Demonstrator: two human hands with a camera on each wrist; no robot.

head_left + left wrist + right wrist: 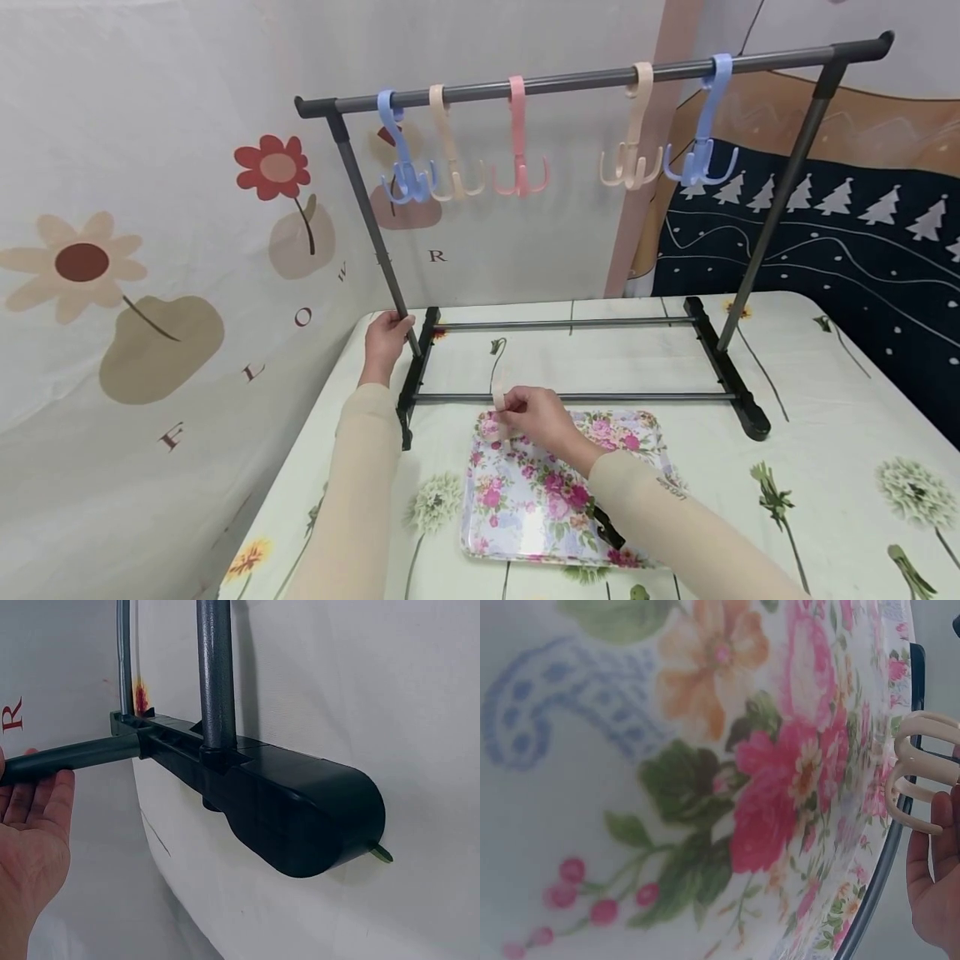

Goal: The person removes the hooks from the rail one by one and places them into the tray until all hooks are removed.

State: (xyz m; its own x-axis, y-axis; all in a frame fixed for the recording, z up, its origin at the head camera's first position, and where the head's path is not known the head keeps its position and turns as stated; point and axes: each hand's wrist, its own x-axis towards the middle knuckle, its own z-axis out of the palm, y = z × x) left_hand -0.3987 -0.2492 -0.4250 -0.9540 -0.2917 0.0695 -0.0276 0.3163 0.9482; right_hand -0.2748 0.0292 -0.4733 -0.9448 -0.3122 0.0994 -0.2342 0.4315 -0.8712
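Observation:
My left hand (385,342) grips the left upright post (372,218) of a dark grey metal rack, low down near its black foot (420,367). In the left wrist view, the fingers of that hand (37,840) lie behind the tube (82,757). My right hand (543,421) pinches a cream plastic multi-prong hook (499,402) at the rack's front lower bar (637,397). Its curved prongs (922,765) show in the right wrist view, beside the fingers. Beneath the right hand lies a floral tray (525,508).
From the top rail (570,82) hang a blue hook (405,158), a cream hook (447,150), a pink hook (519,142), another cream hook (636,133) and another blue hook (705,133). A black object (609,531) lies on the tray. A flower-print cloth (832,492) covers the table.

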